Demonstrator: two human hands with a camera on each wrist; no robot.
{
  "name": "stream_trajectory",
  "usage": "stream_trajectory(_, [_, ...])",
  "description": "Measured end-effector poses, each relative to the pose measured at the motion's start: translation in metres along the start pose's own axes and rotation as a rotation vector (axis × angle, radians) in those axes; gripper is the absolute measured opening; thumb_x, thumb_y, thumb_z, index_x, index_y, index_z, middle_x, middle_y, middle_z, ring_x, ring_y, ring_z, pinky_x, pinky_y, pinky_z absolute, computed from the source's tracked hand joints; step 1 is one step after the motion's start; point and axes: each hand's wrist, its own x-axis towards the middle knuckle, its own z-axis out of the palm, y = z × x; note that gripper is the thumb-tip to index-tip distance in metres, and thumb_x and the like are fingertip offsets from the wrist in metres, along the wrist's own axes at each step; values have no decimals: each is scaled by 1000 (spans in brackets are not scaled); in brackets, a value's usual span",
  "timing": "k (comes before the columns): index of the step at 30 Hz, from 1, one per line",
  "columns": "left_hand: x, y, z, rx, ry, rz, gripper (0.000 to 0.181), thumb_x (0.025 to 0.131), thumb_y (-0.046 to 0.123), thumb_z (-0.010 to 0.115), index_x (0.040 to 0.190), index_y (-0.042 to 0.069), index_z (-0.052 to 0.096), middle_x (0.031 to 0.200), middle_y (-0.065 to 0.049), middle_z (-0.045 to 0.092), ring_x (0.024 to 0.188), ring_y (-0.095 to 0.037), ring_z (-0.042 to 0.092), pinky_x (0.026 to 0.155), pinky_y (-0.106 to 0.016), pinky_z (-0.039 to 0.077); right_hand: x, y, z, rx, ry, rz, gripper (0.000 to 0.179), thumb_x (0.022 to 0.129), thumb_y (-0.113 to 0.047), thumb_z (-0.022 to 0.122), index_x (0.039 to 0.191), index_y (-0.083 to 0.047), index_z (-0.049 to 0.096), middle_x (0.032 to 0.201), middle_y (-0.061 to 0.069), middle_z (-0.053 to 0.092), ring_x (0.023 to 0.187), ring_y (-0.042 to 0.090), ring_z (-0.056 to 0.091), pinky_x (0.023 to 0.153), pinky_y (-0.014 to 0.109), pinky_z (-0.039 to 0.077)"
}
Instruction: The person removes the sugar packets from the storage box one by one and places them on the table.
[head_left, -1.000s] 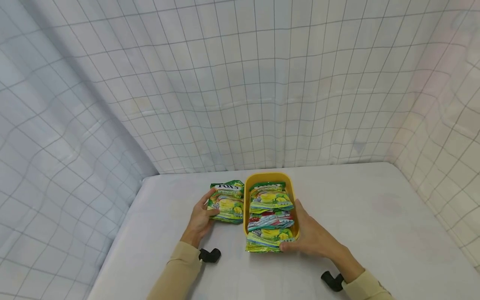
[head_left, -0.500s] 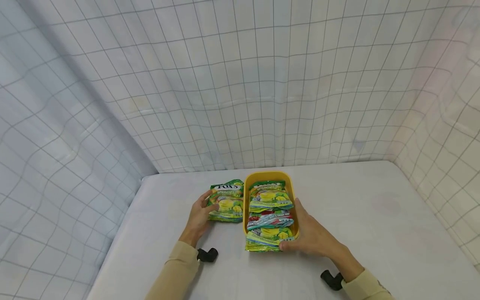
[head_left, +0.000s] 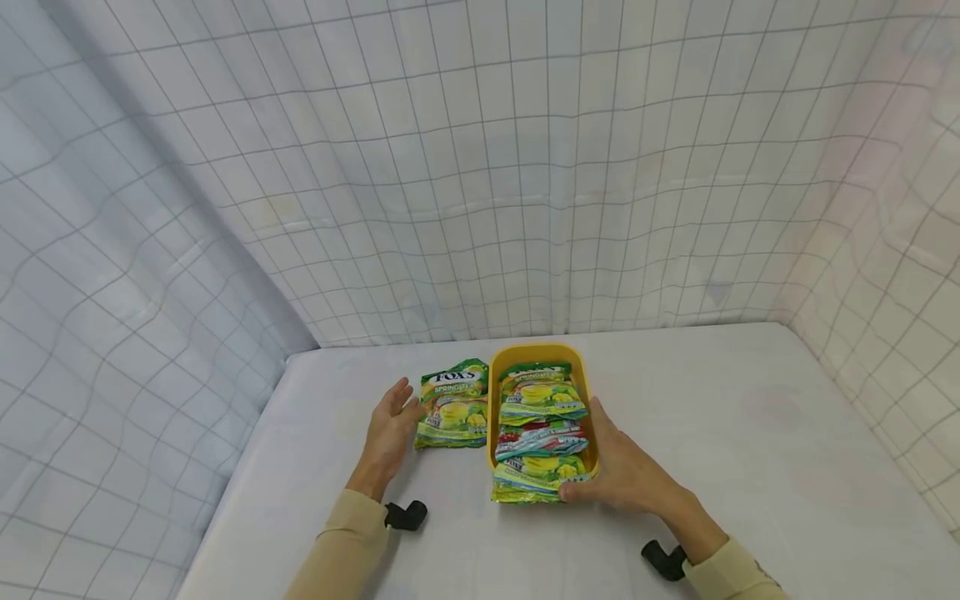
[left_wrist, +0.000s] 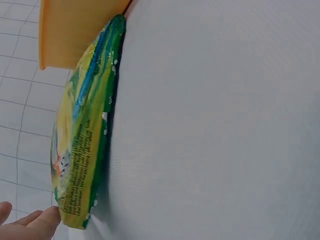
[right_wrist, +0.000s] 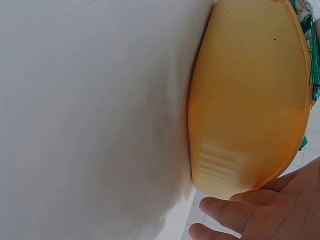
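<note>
A green and yellow candy bag (head_left: 453,406), printed FOX'S, lies on the table against the left side of a yellow tub (head_left: 592,457). Beside its left edge is my left hand (head_left: 386,433), fingers loosely spread and holding nothing; in the left wrist view its fingertips (left_wrist: 47,220) are right at the bag's end. My right hand (head_left: 626,471) holds the tub at its near right corner. Its fingers lie along the outer wall and its thumb rests on the front candy bag (head_left: 528,479). Behind that bag sit a red and blue candy bag (head_left: 540,439) and another green one (head_left: 542,393).
A white table (head_left: 720,433) bears everything, with bare surface on either side of the tub. Gridded white curtains (head_left: 525,167) hang behind and at both sides. Each wrist carries a black camera mount (head_left: 406,515).
My left hand has let go of the bag beside the tub and drawn back to the left. My right hand, the tub and its bags have stayed in place.
</note>
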Motion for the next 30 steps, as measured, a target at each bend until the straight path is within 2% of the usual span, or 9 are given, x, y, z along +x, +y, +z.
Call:
stream_trajectory(3, [-1, 7, 2, -48, -9, 24, 71, 103, 0, 52, 163, 4, 14, 167, -21, 12, 153, -35, 18, 122, -47, 21, 0, 0, 1, 1, 1, 4, 146, 68, -70, 83, 161, 4, -3, 165, 25, 16, 149, 41, 26, 114, 60, 31])
stream_trajectory(10, [-3, 26, 16, -158, -69, 90, 71, 103, -2, 51, 162, 1, 12, 166, -20, 15, 152, -39, 18, 122, -47, 21, 0, 0, 1, -5, 2, 11, 147, 68, -70, 83, 161, 4, -3, 165, 26, 16, 149, 42, 26, 114, 60, 31])
stream_trajectory(15, [-4, 35, 28, -148, -101, 112, 73, 103, 3, 56, 162, 3, 13, 166, -18, 18, 151, -38, 21, 121, -46, 24, -1, -1, 1, 5, 2, 9, 145, 69, -67, 84, 160, 5, -3, 165, 26, 15, 149, 42, 26, 114, 61, 31])
stream_trajectory(22, [-6, 48, 44, -125, -146, 144, 76, 103, 8, 58, 163, 5, 12, 166, -17, 18, 150, -38, 24, 120, -55, 21, -1, -2, 0, 3, 4, 4, 146, 69, -70, 83, 161, 4, -2, 165, 26, 16, 149, 41, 26, 114, 60, 31])
stream_trajectory(30, [-5, 58, 61, -144, -192, 173, 77, 103, 5, 57, 163, 5, 9, 166, -18, 18, 150, -38, 26, 120, -51, 24, -1, -2, 0, 19, 4, 3, 145, 69, -67, 84, 161, 4, -3, 165, 26, 16, 149, 41, 26, 114, 60, 32])
